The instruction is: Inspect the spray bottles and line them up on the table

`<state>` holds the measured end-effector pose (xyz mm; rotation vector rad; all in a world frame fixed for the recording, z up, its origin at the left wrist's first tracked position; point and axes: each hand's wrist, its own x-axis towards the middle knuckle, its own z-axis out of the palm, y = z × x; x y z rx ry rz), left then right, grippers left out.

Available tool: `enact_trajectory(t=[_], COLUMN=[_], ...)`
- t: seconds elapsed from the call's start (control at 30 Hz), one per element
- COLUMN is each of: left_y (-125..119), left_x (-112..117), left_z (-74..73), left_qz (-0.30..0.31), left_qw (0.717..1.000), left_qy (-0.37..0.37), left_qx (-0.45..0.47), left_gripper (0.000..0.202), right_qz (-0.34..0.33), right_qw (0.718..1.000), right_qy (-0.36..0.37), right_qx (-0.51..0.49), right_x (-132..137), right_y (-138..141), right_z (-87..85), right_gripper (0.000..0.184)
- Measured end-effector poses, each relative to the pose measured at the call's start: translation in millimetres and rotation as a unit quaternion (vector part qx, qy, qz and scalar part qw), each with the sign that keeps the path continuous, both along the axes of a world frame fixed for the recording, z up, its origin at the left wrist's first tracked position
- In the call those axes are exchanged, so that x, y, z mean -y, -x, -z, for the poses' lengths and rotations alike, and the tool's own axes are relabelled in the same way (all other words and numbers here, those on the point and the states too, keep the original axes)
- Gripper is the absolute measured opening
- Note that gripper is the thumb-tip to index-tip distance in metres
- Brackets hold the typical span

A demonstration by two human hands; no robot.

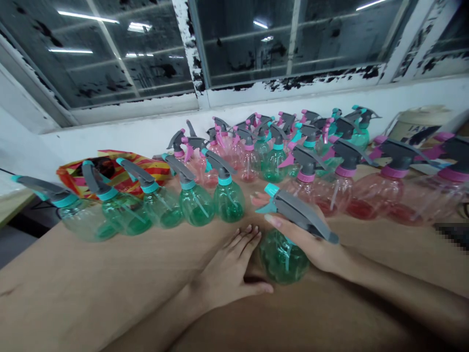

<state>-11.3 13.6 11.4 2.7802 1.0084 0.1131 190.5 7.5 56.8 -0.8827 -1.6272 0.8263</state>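
A green spray bottle (284, 259) with a grey and turquoise trigger head stands on the table in front of me. My right hand (311, 239) is closed around its neck, just under the head, with the thumb on the near side; some of the fingers are hidden behind it. Beside the bottle, my left hand (236, 264) lies on the tabletop with its fingers stretched out and the thumb apart. It holds nothing. Nearest beyond it is another green spray bottle (230, 200), the right end of a slanting row of similar green ones.
Pink spray bottles (335, 188) form a row at the right. Behind stands a crowd of pink and green bottles (249, 159). A red and yellow striped bag (154, 166) lies at the back left, a whitish tub (417, 124) at the back right. The wooden table (91, 288) ends at the left.
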Motion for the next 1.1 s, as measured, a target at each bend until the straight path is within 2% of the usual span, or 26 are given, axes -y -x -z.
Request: enact_trajectory(t=[0.17,0.33,0.47,0.67,0.93,1.1], left_y=[0.9,1.7,2.0,1.8,1.2,2.5], left_x=[-0.1,0.1,-0.4,-1.1,0.7,0.3], left_z=[0.2,-0.2,0.0,-1.0,-3.7,-0.8], left_qz=[-0.001,0.005,0.002,0.001,0.0,0.003], left_qw=[1.0,0.999,0.999,0.999,1.0,1.0], left_qy=[0.008,0.022,0.032,0.033,0.026,0.026], left_qx=[0.0,0.024,0.011,0.021,-0.001,0.013], left_gripper=[0.098,0.096,0.097,0.096,0.097,0.097], right_qz=[0.0,-0.009,-0.031,-0.02,0.007,-0.012], right_qw=[0.999,0.999,0.999,1.0,0.999,1.0], right_qy=[0.001,-0.003,0.007,0.004,0.001,-0.004], right_qx=[0.034,0.034,0.009,0.014,0.036,0.014], right_x=[0.2,0.2,0.6,0.7,6.1,2.5], right_y=[-1.8,-2.3,-1.4,-1.1,0.6,0.4], right_z=[-0.5,-1.1,-3.0,-3.3,-6.5,-7.7], right_gripper=[0.01,0.011,0.019,0.011,0.019,0.014])
